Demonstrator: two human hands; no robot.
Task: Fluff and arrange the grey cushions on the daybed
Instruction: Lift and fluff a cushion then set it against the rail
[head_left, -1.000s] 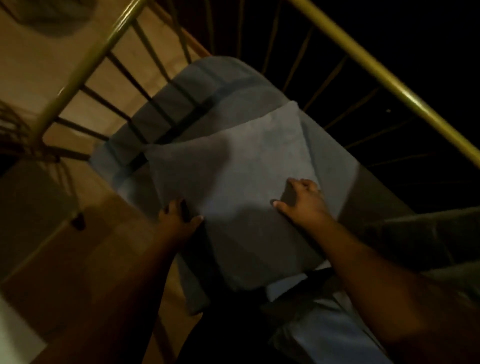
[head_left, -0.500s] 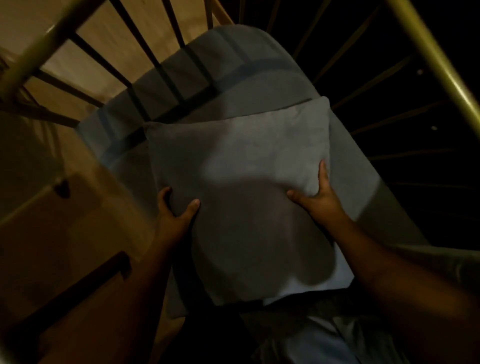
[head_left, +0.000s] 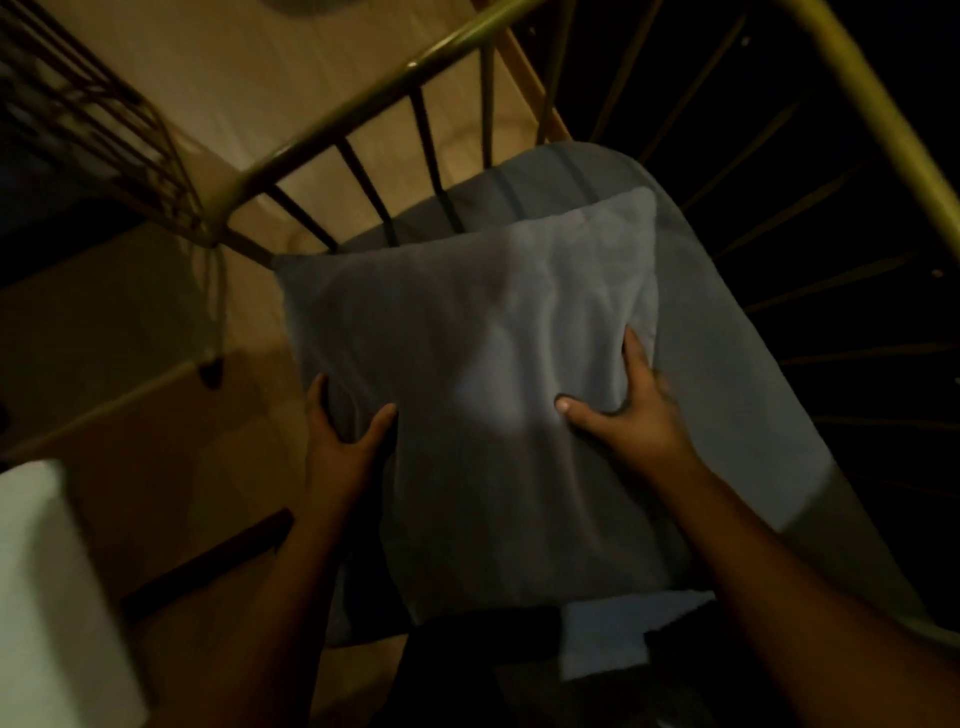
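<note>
Head view: since a second earlier the right hand (head_left: 634, 415) has shifted from the face of the grey cushion (head_left: 493, 338) out to its right edge, and fresh creases now run up from it. The cushion stands propped against a second cushion (head_left: 727, 338) at the daybed rail (head_left: 363, 114). The left hand (head_left: 340, 441) grips the left edge, thumb in front, fingers behind. The right hand clasps the right edge, thumb pressed into the face. Judged light, soft and compressible, so best held at opposite edges.

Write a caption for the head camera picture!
The left hand and right hand grip a grey cushion by its sides, before a second cushion by the brass rail.
</note>
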